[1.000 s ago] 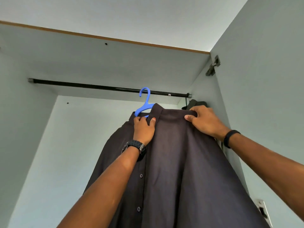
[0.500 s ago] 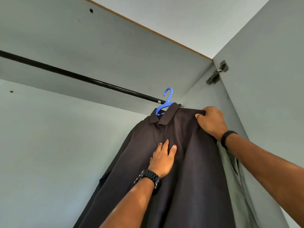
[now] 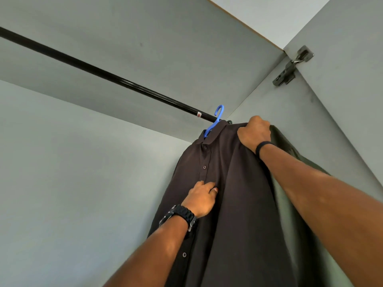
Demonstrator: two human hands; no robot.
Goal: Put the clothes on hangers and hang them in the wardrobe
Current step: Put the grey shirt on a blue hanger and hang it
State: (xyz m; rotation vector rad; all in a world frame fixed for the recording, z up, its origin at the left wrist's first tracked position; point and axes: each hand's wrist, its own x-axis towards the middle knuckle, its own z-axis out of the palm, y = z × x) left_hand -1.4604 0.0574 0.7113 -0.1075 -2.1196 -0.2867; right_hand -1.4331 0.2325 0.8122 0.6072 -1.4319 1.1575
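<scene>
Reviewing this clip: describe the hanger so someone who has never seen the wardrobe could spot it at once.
Follow the black wardrobe rail down to its right end, near the corner. There, a blue plastic hanger hooks over the rail, its neck emerging from the collar of the dark brown shirt. It is the only bright blue thing among grey panels and dark clothes.

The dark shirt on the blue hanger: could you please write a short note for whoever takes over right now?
Left hand: fingers curled into the dark shirt at its button placket.
Right hand: grips the shirt's shoulder.
Blue hanger: inside the shirt, hook at the black rail; whether it sits over the rail is unclear.
A green garment hangs behind.
Left: confirm the hook, release both hands, continue with any remaining clothes.
</scene>
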